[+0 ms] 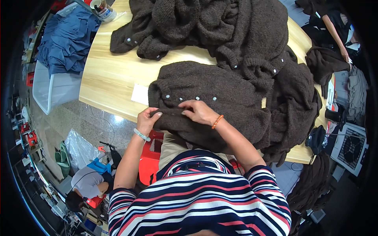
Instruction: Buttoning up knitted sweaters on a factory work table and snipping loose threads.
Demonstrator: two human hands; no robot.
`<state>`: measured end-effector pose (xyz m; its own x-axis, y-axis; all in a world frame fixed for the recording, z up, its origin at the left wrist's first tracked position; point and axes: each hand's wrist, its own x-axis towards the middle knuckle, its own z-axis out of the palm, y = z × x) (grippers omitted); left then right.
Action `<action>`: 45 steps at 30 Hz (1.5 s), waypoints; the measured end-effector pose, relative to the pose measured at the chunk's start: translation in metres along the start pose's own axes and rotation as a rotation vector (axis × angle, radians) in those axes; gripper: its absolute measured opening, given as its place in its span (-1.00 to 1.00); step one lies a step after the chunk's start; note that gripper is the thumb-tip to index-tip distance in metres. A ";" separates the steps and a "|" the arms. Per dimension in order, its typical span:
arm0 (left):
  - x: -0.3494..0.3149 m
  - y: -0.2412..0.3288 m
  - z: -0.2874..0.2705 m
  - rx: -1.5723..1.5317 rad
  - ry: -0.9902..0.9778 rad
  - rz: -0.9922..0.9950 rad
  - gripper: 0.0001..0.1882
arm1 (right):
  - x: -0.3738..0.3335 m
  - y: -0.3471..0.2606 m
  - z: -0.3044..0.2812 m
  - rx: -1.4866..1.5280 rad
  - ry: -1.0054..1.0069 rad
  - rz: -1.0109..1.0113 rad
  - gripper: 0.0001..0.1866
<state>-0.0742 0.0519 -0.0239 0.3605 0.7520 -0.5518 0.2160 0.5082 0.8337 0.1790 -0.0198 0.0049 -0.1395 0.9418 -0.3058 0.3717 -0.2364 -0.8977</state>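
Observation:
A dark brown knitted cardigan (232, 88) lies across the near side of the table, a row of small shiny buttons (197, 98) along its front band. At the left end of the band nearest me, my left hand (147, 119) pinches the knit edge between thumb and fingers. A little to the right, my right hand (201, 113) is bent over the same band, its thumb and fingertips closed on the fabric just below the buttons. Whether anything small is between those fingertips cannot be made out. A white paper card (140, 94) lies beside the cardigan's left end.
More brown knitwear (260, 27) is heaped at the table's far side and another pile (295, 102) at the right. Blue cloth (67, 39) fills a white bin (59, 92) at the left. A cup (96, 4) stands far left. Other people (88, 185) work nearby.

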 end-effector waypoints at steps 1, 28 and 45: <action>0.002 -0.002 -0.001 -0.039 0.020 0.013 -0.75 | -0.005 0.007 -0.004 0.006 0.082 0.009 -0.69; -0.002 -0.038 0.084 1.314 -0.375 0.752 -0.31 | -0.074 0.065 -0.031 -0.051 0.536 0.076 -0.85; -0.065 -0.109 -0.065 0.295 0.760 0.253 -0.85 | -0.069 0.084 -0.046 -0.120 0.609 0.107 -0.87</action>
<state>-0.1803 -0.0255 -0.0804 -0.2542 0.9591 -0.1243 0.4768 0.2361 0.8467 0.2620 -0.0943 -0.0351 0.4388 0.8899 -0.1248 0.4596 -0.3416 -0.8198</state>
